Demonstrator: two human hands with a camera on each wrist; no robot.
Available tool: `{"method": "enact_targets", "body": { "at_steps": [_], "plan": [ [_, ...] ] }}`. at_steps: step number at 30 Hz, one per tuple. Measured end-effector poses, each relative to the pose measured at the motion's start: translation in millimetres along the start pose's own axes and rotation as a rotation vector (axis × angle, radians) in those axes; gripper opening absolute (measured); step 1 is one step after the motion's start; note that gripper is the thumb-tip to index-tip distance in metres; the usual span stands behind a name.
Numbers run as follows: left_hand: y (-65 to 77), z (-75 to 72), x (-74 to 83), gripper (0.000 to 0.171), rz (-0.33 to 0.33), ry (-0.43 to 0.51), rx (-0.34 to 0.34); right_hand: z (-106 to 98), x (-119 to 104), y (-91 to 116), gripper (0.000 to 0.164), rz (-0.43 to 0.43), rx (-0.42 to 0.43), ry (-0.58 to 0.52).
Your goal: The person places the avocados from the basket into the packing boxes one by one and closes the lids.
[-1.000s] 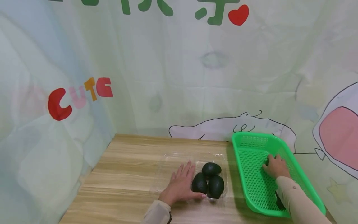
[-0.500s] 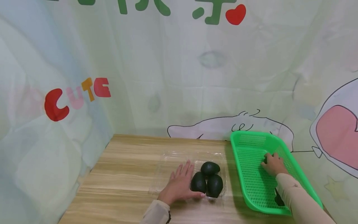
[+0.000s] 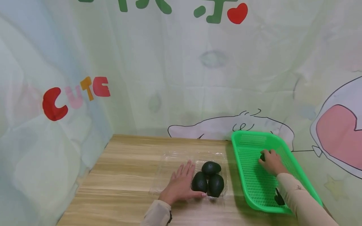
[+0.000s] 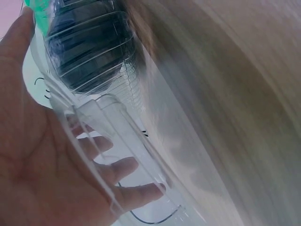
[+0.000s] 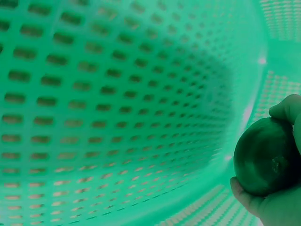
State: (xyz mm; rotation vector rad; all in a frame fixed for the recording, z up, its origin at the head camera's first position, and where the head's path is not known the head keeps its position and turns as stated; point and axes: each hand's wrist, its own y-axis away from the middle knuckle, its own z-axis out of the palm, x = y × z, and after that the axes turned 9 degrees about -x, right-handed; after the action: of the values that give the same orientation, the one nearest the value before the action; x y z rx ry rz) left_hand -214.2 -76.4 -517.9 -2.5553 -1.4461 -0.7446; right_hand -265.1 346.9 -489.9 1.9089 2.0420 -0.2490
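Three dark avocados (image 3: 211, 169) sit together in the right part of a clear plastic clamshell box (image 3: 167, 171), which lies opened out on the table. My left hand (image 3: 180, 185) rests on the box with fingers spread, its thumb along the near rim beside the avocados. In the left wrist view, one avocado (image 4: 89, 52) shows through the ribbed plastic. Inside the green basket, my right hand (image 3: 272, 162) grips another dark avocado (image 3: 263, 157). The right wrist view shows thumb and fingers curled around this avocado (image 5: 265, 157), above the perforated floor.
The green basket (image 3: 238, 169) stands at the table's right side, its wall close to the box. A dark object (image 3: 279, 197) by the right sleeve is too unclear to name. Wooden tabletop (image 3: 121, 175) spreads left of the box. A printed curtain (image 3: 183, 72) hangs behind.
My right hand has shifted a little left inside the basket, with the avocado in its fingers. The left hand stays on the box. The head view has drifted slightly.
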Motion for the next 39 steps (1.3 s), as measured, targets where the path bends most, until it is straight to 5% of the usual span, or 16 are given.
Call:
{"method": "enact_targets", "body": {
  "at_steps": [10,23,39],
  "plan": [
    [-1.0,-3.7,-3.2,0.125,0.001,-0.004,0.007,-17,-50,-3,0.046,-0.058,0.099,-0.019],
    [-1.6,-3.2,-3.9,0.124,-0.004,-0.014,0.008,-35,-142,1,0.043,-0.165,0.198,-0.03],
    [-1.9,-0.5,-4.1,0.123,-0.005,-0.033,-0.011,-8,-222,-13,0.04,-0.253,0.185,-0.014]
  ]
}}
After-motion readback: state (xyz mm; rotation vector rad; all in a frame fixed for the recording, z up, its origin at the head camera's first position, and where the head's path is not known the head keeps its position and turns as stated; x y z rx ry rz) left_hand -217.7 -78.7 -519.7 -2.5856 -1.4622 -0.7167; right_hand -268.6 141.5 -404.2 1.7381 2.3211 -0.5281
